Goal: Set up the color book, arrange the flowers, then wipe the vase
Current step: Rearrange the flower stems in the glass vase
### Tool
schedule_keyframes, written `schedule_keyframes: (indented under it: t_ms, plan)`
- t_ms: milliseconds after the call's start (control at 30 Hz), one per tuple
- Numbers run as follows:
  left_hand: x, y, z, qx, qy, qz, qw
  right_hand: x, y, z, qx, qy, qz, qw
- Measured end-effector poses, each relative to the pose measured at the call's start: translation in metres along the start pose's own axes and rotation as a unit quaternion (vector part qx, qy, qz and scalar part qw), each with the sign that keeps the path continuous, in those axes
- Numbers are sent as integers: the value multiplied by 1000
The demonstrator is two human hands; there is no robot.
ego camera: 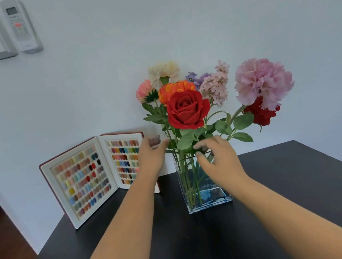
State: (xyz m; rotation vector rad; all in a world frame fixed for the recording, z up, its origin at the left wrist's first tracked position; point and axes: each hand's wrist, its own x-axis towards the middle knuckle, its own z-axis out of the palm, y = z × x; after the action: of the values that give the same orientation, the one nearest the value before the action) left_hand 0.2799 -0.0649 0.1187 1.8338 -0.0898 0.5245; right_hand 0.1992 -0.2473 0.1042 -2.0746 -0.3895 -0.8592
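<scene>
Both hands, left hand [150, 153] spread and right hand [215, 156] loosely curled, work stems at the glass vase [207, 198] rim; a tug could tip it.

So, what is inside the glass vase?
The glass vase holds green flower stems and something blue near the bottom. The right hand covers part of its upper right, so the stems there are hidden.

A red rose [187, 109], pink carnation [263, 82] and orange bloom [174, 89] are held in a clear, blue-tinted vase [204, 190]. Multicoloured swatches are shown in the red-edged book [81, 180]. The table [202, 244] is black.
</scene>
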Motion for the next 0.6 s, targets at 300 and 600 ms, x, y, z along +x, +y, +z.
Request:
schedule_keyframes:
  t_ms: [300,600]
  plan:
    - [19,21,12,104,-109,-35,988,42,-8,3,-52,91,34,994]
    - [6,19,7,22,-154,-33,987,66,8,-9,-16,118,104,987]
